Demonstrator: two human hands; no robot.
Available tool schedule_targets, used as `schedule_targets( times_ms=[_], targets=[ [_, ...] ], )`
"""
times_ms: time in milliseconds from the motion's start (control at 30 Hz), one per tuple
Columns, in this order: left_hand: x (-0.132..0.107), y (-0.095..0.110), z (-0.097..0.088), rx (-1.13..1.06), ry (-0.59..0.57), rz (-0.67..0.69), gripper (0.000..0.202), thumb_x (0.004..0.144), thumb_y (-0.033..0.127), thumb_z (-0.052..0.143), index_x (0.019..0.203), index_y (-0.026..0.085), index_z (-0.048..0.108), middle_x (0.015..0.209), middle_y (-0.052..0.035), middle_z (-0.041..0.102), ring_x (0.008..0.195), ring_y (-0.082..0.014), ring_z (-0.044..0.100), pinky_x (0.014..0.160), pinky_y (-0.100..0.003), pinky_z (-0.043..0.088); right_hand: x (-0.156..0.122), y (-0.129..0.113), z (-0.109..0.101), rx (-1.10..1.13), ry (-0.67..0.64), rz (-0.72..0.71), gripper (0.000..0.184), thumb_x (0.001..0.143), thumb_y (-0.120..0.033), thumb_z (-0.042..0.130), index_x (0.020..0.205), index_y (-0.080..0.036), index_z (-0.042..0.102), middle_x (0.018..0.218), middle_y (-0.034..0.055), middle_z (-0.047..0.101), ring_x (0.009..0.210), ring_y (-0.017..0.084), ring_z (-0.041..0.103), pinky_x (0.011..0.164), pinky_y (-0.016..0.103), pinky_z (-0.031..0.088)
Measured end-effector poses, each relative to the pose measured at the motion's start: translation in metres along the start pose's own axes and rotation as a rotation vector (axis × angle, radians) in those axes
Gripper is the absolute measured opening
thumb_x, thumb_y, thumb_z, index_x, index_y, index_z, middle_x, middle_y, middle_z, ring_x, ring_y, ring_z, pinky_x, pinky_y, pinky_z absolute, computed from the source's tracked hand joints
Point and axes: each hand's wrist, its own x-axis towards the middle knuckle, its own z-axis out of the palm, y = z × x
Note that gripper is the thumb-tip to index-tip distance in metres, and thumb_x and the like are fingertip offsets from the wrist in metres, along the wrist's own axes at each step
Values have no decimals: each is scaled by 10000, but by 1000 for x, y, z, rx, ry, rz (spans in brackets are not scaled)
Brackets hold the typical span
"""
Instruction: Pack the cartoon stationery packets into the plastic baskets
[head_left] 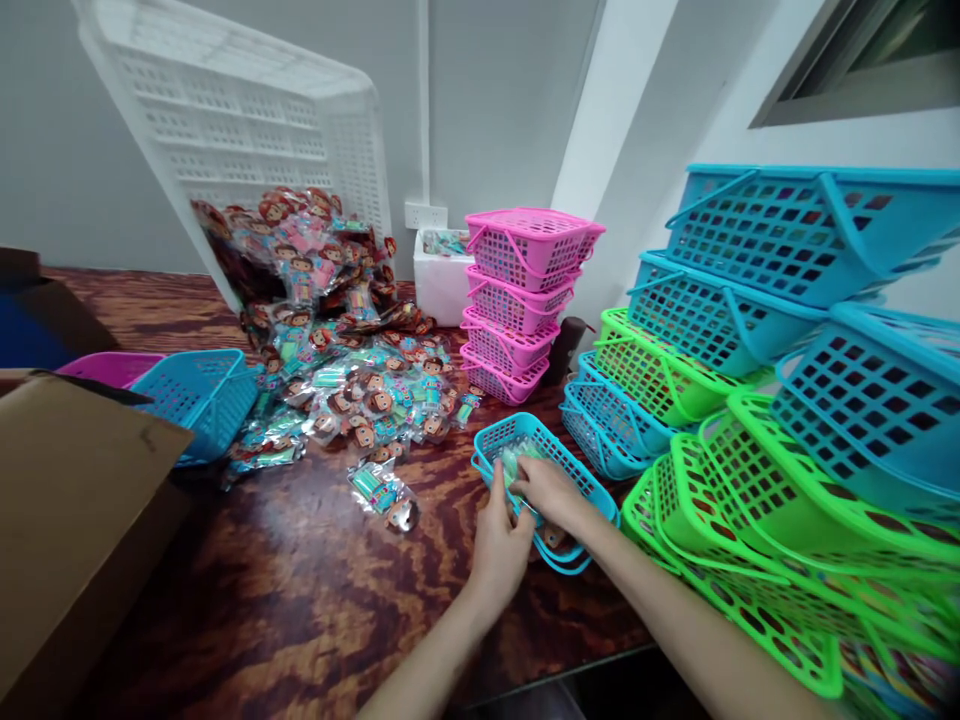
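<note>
A small blue plastic basket (581, 465) stands on the table in front of me, with its handle folded down at the near side. Inside it lies a clear plastic packet with pale green contents (523, 452). My left hand (501, 545) reaches over the basket's left rim, its index finger and thumb closed about the near edge of the packet. From the right, my right hand (553, 492) bends its fingers down onto the same packet, closed on it. Under my wrists, a brown cartoon-face piece (553, 537) shows in the basket. The fingertips are partly hidden.
Left of the basket lies a single packet (382, 495); behind it, a heap of packets (375, 395) spills from a tipped white crate (225, 110). Pink baskets (525, 250) are stacked behind. Green baskets (787, 480) and blue baskets (780, 230) crowd the right. A cardboard box (82, 500) stands left.
</note>
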Motion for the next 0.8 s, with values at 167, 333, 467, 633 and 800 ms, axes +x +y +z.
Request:
schedule_targets(
  times_ms=[167, 333, 467, 633, 800],
  targets=[
    [0, -2, 0, -38, 24, 16, 772, 829, 188, 532, 1542, 91, 250, 584, 99, 362, 528, -108, 372, 526, -221, 306, -9, -3, -9, -83, 38, -33, 215, 879, -353, 634, 1014, -187, 656, 949, 110, 706, 974, 279, 648, 799, 333, 437],
    [-1, -1, 0, -84, -15, 20, 776, 851, 223, 542, 1550, 100, 228, 586, 98, 353, 526, -109, 356, 515, -222, 291, -24, 14, -11, -176, 158, -348, 593, 858, -163, 597, 1427, -260, 462, 1485, 97, 476, 1395, 290, 370, 1101, 435, 331],
    [-2, 1, 2, -71, -18, 18, 788, 850, 212, 527, 1557, 96, 199, 592, 92, 382, 533, -112, 366, 525, -223, 309, -24, 27, 8, -249, 1, -400, 703, 883, -156, 512, 1545, -271, 304, 1633, 64, 231, 1485, 329, 214, 1141, 511, 295],
    [6, 3, 4, -37, -16, 47, 773, 870, 230, 508, 1555, 75, 183, 616, 78, 400, 567, -127, 386, 550, -233, 325, -12, 29, 11, -267, -86, -385, 725, 895, -176, 455, 1576, -222, 210, 1643, 70, 156, 1497, 341, 169, 1160, 532, 259],
    [11, 3, 5, -115, -32, 42, 773, 890, 285, 537, 1561, 140, 181, 631, 77, 416, 581, -137, 438, 585, -238, 376, 3, 29, 9, -299, -73, -294, 707, 909, -161, 412, 1574, -271, 200, 1646, 38, 132, 1504, 306, 154, 1176, 516, 237]
  ],
)
